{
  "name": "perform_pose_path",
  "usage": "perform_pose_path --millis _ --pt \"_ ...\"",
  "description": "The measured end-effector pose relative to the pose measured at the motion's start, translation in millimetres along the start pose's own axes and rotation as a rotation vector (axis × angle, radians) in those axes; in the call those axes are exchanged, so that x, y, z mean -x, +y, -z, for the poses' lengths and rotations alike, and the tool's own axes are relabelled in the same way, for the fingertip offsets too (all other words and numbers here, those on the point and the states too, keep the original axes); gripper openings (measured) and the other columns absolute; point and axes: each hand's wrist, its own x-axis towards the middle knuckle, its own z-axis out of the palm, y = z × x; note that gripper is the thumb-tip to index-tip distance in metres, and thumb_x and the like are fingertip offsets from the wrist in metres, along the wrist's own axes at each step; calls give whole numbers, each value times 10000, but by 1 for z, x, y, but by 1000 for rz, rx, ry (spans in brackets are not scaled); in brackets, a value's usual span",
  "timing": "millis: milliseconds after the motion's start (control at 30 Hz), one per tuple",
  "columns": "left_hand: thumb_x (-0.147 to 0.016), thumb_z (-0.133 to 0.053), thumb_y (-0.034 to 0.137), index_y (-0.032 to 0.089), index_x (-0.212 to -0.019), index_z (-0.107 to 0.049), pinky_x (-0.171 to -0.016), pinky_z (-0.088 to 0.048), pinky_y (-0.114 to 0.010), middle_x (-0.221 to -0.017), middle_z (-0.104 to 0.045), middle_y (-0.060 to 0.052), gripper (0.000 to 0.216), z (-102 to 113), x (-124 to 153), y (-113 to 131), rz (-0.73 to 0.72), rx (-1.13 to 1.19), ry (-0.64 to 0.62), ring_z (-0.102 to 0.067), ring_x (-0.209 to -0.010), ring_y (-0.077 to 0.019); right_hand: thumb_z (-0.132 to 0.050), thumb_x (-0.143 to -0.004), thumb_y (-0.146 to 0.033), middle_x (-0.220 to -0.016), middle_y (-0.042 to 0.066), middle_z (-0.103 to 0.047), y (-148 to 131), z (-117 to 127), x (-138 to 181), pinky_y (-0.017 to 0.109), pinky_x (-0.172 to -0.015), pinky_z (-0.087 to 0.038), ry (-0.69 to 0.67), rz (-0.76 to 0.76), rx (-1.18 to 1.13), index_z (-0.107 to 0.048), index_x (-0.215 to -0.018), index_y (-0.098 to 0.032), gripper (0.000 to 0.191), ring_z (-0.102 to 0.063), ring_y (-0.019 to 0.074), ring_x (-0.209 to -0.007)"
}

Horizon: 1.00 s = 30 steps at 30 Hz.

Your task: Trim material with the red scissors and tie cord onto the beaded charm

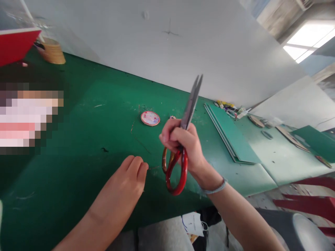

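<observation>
Beneath both hands, a broad green table (68, 177); rest the left forearm there for steadiness. Beyond the right hand and off to its right, a stack of green boards (232, 136); steer metal well clear of those edges.

In the right hand (193, 148), scissors (185, 166), held in a closed fist around the pivot area, with blades nearly together and pointing up and away, and with the loops hanging below the fist, seemingly free of fingers. As a holding grip, probably safe enough; for any use of the blades, likely better to slip thumb and fingers into the loops first. Keep the points turned away from the left hand (134, 174), closer to the body and just left of the loops, with fingers curled in and tips together.

Ahead of both hands, roughly midway between, a round, lid-like disc (150, 118), flat on the table; avoid nudging with either set of knuckles. Just beyond and left of the left hand, a small dark scrap (104, 150); best left alone.

Finest of all, at the left fingertips and apparently pinched, a thin strand (154, 168), leading toward the loops; hard to trace farther. Pinch firmly, pull gently, and guard against snagging.
</observation>
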Motion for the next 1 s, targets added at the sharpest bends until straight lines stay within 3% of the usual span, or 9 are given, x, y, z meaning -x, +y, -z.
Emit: perform_pose_path --millis 267,433,667,800,1000 --pt "-740 -396 -44 113 -933 -740 -823 -535 -404 -895 -695 -124 425 -1 -2 -1 -37 -12 -24 -607 -886 -278 -469 -654 -117 -435 -68 -333 30 -10 -6 241 -434 -204 -125 -91 87 -566 -551 -171 151 -282 73 -437" --pt "-734 -385 -51 118 -930 -742 -868 -522 -416 -903 -694 -122 441 -4 3 -9 -51 -4 28 -608 -881 -277 -474 -680 -140 -464 -55 -360 28 -12 -5 244 -445 -212 -142 -83 140 -563 -554 -175 158 -308 83 -469" --pt "-710 -429 -38 115 -811 -728 -775 -516 -433 -825 -653 -126 351 0 0 -11 -75 69 58 -588 -845 -297 -469 -652 -108 -421 -76 -333 32 -9 -7 239 -427 -185 -125 -98 59 -567 -553 -164 150 -254 62 -411" --pt "-720 -449 -27 109 -871 -714 -810 -498 -446 -844 -636 -123 334 -3 -1 -9 -42 78 15 -565 -829 -291 -467 -642 -101 -413 -76 -342 30 -8 -9 238 -424 -186 -115 -102 36 -564 -547 -164 150 -253 58 -402" --pt "-766 -474 -36 114 -907 -691 -742 -493 -418 -846 -603 -91 298 -10 -2 -5 -28 77 -6 -547 -816 -270 -462 -663 -98 -414 -82 -299 18 -16 -11 240 -425 -174 -124 -49 -10 -557 -553 -169 162 -250 62 -404"
